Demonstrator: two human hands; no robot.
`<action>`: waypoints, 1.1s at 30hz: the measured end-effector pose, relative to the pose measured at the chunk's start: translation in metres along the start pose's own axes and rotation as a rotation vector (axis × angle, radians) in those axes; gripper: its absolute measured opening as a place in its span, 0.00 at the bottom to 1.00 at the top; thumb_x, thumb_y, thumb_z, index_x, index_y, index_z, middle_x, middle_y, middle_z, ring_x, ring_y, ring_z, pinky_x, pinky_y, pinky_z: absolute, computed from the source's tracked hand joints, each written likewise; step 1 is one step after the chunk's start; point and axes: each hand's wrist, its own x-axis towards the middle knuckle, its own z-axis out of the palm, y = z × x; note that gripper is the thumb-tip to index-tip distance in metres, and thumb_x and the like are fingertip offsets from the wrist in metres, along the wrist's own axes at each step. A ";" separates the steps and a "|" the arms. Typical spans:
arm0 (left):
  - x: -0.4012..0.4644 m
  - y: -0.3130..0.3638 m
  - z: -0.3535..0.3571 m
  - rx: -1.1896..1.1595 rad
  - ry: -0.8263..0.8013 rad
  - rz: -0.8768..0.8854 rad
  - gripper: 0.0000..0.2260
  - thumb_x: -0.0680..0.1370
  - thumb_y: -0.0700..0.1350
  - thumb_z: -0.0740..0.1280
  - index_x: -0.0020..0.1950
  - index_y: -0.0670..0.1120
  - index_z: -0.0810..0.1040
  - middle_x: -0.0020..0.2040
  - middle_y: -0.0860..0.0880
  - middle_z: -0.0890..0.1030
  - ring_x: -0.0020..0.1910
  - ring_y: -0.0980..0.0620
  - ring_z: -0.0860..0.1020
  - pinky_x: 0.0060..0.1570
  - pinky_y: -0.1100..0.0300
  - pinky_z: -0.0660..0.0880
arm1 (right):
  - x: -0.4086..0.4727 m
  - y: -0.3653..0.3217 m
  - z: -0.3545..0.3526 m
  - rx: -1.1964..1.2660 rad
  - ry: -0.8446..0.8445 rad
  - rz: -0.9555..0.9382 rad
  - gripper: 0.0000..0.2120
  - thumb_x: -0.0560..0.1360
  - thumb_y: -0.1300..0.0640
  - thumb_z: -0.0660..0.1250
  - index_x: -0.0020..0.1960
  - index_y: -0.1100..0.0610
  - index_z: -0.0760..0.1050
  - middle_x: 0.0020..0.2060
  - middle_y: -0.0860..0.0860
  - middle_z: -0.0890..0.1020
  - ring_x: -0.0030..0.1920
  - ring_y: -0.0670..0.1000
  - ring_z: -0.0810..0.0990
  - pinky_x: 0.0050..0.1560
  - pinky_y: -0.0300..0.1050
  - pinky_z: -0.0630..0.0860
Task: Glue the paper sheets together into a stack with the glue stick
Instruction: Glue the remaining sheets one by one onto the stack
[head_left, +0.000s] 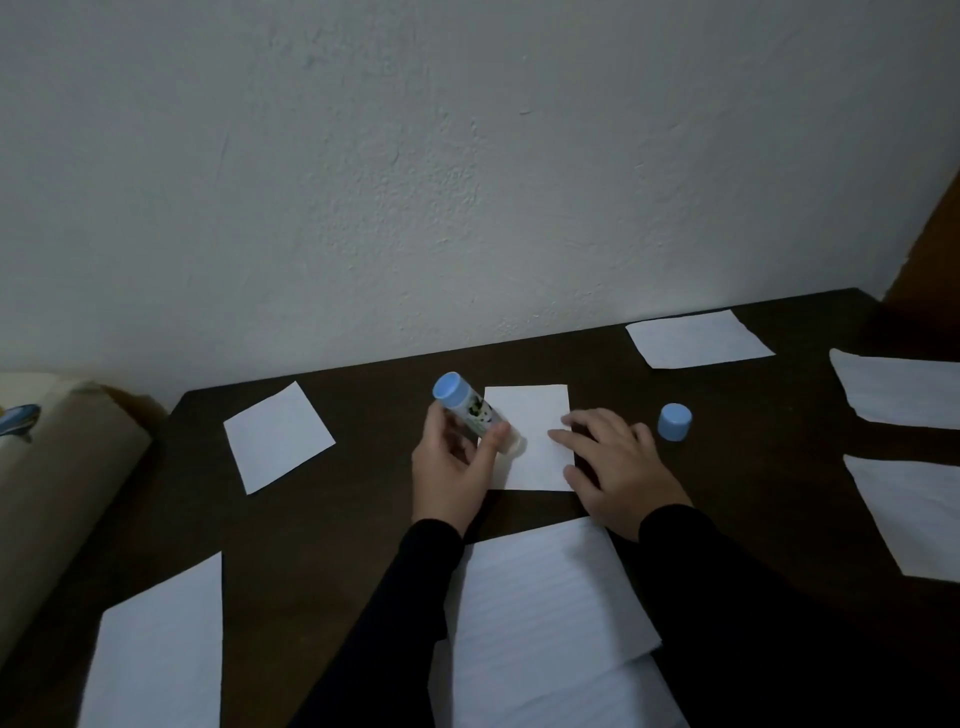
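Note:
A small white paper sheet (530, 415) lies in the middle of the dark table (353, 519). My left hand (449, 467) grips a blue-ended glue stick (470, 408), tilted, with its uncapped tip down on the sheet's left edge. My right hand (615, 467) rests flat with straight fingers on the sheet's right side. The glue stick's blue cap (674, 422) stands on the table just right of my right hand. A larger lined sheet (540, 597) lies near me between my black sleeves.
More white sheets lie around: one at left (279, 436), one at near left (161, 649), one at far right by the wall (698, 339), two at the right edge (904, 389). A beige roll (57, 483) sits beyond the table's left edge. A wall stands behind.

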 end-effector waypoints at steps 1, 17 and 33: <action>0.000 0.001 0.001 0.020 -0.030 0.020 0.17 0.74 0.47 0.73 0.56 0.58 0.69 0.50 0.61 0.77 0.48 0.70 0.75 0.43 0.72 0.74 | 0.001 0.000 0.000 0.003 -0.034 0.028 0.22 0.79 0.48 0.56 0.73 0.42 0.63 0.73 0.41 0.60 0.74 0.44 0.52 0.73 0.54 0.48; -0.010 -0.002 0.006 0.352 -0.313 0.267 0.15 0.75 0.53 0.71 0.56 0.59 0.68 0.47 0.59 0.78 0.42 0.62 0.75 0.38 0.68 0.72 | 0.002 -0.003 -0.003 0.028 -0.064 0.061 0.23 0.78 0.47 0.57 0.73 0.43 0.62 0.75 0.42 0.60 0.75 0.46 0.52 0.74 0.60 0.47; -0.005 -0.004 -0.001 -0.051 0.144 0.063 0.16 0.76 0.44 0.70 0.58 0.56 0.68 0.52 0.57 0.76 0.52 0.63 0.77 0.46 0.69 0.75 | -0.002 0.002 -0.001 0.078 0.015 0.009 0.20 0.76 0.46 0.61 0.68 0.44 0.69 0.65 0.43 0.68 0.70 0.44 0.60 0.71 0.52 0.52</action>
